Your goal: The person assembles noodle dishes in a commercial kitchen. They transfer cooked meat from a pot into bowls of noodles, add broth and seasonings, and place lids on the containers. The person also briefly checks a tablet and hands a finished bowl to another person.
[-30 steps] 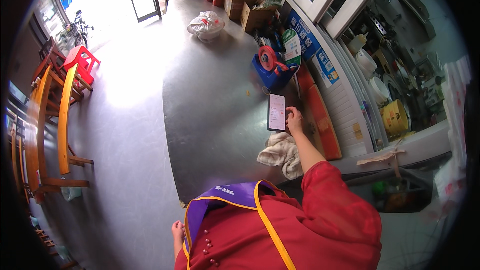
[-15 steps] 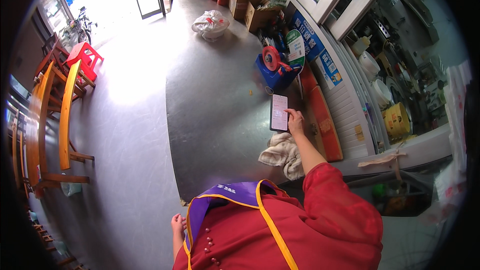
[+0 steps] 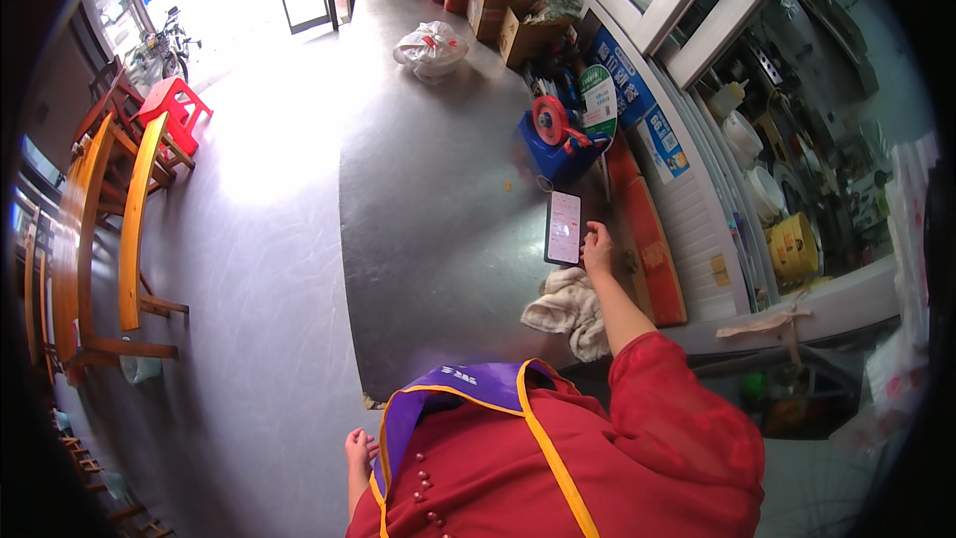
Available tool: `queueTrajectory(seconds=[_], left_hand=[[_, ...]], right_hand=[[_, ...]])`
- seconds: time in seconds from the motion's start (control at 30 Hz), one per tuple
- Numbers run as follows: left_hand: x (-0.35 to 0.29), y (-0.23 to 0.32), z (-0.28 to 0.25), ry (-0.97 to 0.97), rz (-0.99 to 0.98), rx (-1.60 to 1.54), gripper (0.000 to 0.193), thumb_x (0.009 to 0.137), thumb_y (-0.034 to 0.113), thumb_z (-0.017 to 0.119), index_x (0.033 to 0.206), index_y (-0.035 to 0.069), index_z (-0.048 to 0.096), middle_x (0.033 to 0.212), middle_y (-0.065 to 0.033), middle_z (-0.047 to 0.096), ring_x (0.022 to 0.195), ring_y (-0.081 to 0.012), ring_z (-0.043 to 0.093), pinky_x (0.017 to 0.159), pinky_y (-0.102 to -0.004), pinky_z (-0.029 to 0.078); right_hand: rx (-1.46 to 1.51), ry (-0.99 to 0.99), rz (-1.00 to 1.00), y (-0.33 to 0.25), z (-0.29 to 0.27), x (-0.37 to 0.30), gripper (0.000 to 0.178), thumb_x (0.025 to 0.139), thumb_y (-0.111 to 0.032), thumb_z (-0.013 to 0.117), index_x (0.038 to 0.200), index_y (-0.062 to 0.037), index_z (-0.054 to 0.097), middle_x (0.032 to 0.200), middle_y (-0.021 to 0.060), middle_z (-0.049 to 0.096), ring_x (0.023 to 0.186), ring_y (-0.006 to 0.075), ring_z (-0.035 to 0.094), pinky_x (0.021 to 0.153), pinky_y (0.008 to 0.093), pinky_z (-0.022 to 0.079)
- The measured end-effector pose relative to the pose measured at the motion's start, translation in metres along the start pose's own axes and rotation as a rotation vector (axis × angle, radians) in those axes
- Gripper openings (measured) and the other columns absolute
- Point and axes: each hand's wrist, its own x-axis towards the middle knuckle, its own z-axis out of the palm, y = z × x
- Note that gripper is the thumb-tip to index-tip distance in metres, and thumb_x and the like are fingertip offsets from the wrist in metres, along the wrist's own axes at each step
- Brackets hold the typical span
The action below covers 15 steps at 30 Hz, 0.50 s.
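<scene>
A smartphone (image 3: 564,228) with a lit, pale pink screen lies face up on the dark grey counter (image 3: 438,199). Just at its right edge is my right hand (image 3: 597,248), holding nothing; its fingers are loosely bent, with the forefinger extended toward the phone. A crumpled whitish cloth (image 3: 570,309) lies on the counter below the phone, close to my right wrist. My left hand (image 3: 360,446) hangs beside the purple apron (image 3: 438,389), left of the counter's near corner, loosely curled and apparently empty.
Beyond the phone stands a blue tape dispenser (image 3: 560,144) with a red roll. A white plastic bag (image 3: 431,48) and cardboard boxes (image 3: 528,38) are farther back. Sliding windows (image 3: 687,55) line the right side. Wooden benches (image 3: 139,229) and a red stool (image 3: 176,105) stand at left.
My right forefinger has drawn back from the phone's screen to its right edge. The screen's picture differs slightly. My left hand stays at my side, and the whole view has shifted a little.
</scene>
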Motion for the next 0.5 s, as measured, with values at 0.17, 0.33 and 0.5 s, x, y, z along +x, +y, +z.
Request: queueTrajectory(seconds=[0.17,0.33,0.5], left_hand=[[-0.009,0.016,0.002,-0.039,0.055,0.061,0.031,0.097,0.025,0.05,0.123,0.009,0.048,0.096,-0.0098,0.06,0.072,-0.0245,0.065,0.058,-0.0346,0.055],[-0.022,0.037,0.004,-0.082,0.13,0.1,0.03,0.097,0.023,0.05,0.123,0.009,0.048,0.096,-0.0097,0.06,0.072,-0.0238,0.065,0.058,-0.0346,0.056],[-0.029,0.052,-0.001,-0.033,0.125,0.184,0.028,0.096,0.022,0.05,0.122,0.009,0.049,0.093,-0.0096,0.061,0.071,-0.0228,0.065,0.056,-0.0339,0.055]], right_hand=[[-0.016,-0.087,0.245,-0.043,-0.012,-0.017,0.044,0.086,-0.023,0.062,0.125,-0.0066,0.048,0.092,0.0159,0.064,0.091,0.0337,0.061,0.083,0.0427,0.047],[-0.471,0.01,0.141,-0.115,-0.01,-0.039,0.095,0.069,-0.057,0.074,0.14,-0.0099,0.032,0.112,0.0174,0.054,0.104,0.0358,0.054,0.086,0.048,0.046],[-0.67,-0.089,0.209,-0.133,-0.004,-0.053,0.105,0.065,-0.055,0.075,0.146,-0.0118,0.024,0.116,0.0151,0.048,0.111,0.035,0.047,0.087,0.049,0.046]])
